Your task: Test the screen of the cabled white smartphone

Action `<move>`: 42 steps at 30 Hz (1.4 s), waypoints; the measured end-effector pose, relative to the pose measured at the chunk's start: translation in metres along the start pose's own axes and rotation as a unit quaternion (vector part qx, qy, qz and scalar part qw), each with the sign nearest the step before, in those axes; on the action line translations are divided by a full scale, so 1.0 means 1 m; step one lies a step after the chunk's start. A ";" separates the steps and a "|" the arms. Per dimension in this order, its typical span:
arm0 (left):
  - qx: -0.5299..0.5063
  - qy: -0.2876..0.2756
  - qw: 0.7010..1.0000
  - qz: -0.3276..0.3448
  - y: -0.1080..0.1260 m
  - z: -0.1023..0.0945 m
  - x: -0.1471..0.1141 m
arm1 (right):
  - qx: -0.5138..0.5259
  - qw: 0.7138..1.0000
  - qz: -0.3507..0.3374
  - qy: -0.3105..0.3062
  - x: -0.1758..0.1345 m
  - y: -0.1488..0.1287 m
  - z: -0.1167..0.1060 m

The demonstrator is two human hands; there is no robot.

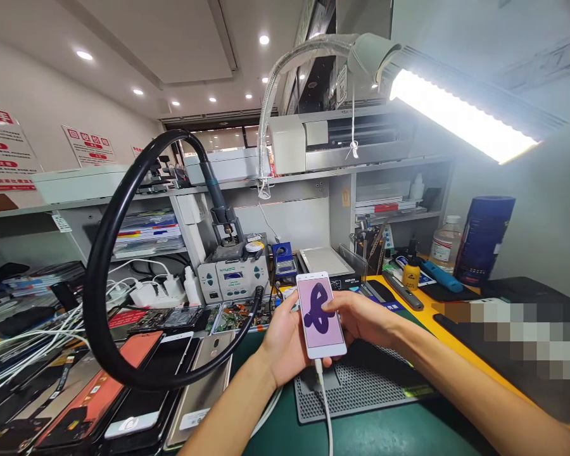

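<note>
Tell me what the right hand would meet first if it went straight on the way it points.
The white phone: the right hand's thumb lies over it, apparently touching, though depth is unclear.

I'm at the bench of what looks like a phone repair shop: phones (145, 402) lie side by side to my left, small circuit boards (235, 315) sit behind them, and a hot-air station (232, 278) with a thick black hose (95, 272) stands toward the back. A gooseneck lamp (456, 114) shines over the white phone (320, 335) I hold — and notices (89, 145) in red Chinese lettering, under recessed ceiling lights (84, 55), mark the room as business premises.
</note>
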State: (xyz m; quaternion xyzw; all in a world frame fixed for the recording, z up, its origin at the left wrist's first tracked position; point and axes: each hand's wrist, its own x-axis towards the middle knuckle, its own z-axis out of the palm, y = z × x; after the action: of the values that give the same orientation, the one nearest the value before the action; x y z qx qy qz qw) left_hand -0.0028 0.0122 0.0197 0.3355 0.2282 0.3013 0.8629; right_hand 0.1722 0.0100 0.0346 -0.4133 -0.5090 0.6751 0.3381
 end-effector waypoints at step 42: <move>0.007 0.002 1.000 -0.007 0.000 0.002 -0.005 | -0.026 0.998 -0.053 0.000 -0.003 -0.009 -0.014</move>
State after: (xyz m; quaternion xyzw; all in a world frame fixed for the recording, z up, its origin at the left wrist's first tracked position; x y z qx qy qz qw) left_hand -0.0053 0.0080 0.0220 0.3397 0.2348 0.2945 0.8618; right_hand 0.1863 0.0157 0.0417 -0.3941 -0.5480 0.6426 0.3626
